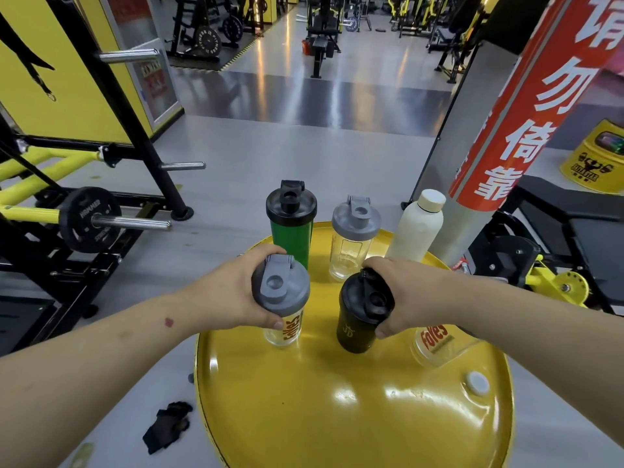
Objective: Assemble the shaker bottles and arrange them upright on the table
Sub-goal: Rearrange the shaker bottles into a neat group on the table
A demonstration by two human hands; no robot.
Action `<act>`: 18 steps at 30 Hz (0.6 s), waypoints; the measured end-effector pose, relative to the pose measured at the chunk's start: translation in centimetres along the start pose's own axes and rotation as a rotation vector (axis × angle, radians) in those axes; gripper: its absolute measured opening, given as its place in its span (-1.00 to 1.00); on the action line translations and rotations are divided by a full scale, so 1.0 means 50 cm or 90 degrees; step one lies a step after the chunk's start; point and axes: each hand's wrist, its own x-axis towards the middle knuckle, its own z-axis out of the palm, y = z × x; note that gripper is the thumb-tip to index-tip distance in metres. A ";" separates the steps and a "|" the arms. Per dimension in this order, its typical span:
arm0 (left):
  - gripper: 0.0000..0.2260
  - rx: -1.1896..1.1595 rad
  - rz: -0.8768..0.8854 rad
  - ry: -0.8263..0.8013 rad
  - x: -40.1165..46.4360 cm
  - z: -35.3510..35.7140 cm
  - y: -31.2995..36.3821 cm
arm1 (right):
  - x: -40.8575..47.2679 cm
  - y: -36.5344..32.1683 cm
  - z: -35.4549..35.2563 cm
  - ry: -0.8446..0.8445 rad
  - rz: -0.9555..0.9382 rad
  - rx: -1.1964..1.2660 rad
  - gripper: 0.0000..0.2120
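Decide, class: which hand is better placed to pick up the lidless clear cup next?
Probably the right hand. The lidless clear cup lies just under that forearm, though the hand grips the black shaker. The left hand holds the grey-lidded shaker farther away.

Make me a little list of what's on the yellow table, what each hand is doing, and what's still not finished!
table: round yellow top
left hand: grips the grey lid of a clear bottle, upright
right hand: grips the lid of the black bottle, slightly tilted
back row: green bottle, clear grey-lidded bottle, white bottle, all upright with tops on
not finished: clear cup lying on its side under the right arm, no lid visible
also there: small white cap
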 end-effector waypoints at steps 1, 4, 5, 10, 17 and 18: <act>-0.04 0.004 0.001 0.001 0.001 -0.002 0.000 | 0.000 0.000 0.000 0.007 -0.001 0.009 -0.08; 0.02 0.004 -0.002 -0.005 0.007 -0.004 -0.002 | 0.001 0.000 0.002 0.018 -0.004 0.025 -0.10; 0.04 0.002 -0.004 -0.007 0.009 -0.003 -0.003 | 0.000 0.000 0.002 0.021 -0.004 0.030 -0.10; 0.02 0.010 -0.002 -0.006 0.010 0.000 -0.006 | 0.001 0.002 0.007 0.037 -0.015 0.037 -0.08; 0.06 0.034 -0.014 -0.004 0.007 -0.002 0.003 | 0.006 0.000 0.013 0.025 -0.012 0.033 -0.09; 0.07 0.044 -0.013 -0.002 0.006 -0.002 0.003 | 0.006 0.000 0.014 0.022 -0.012 0.032 -0.08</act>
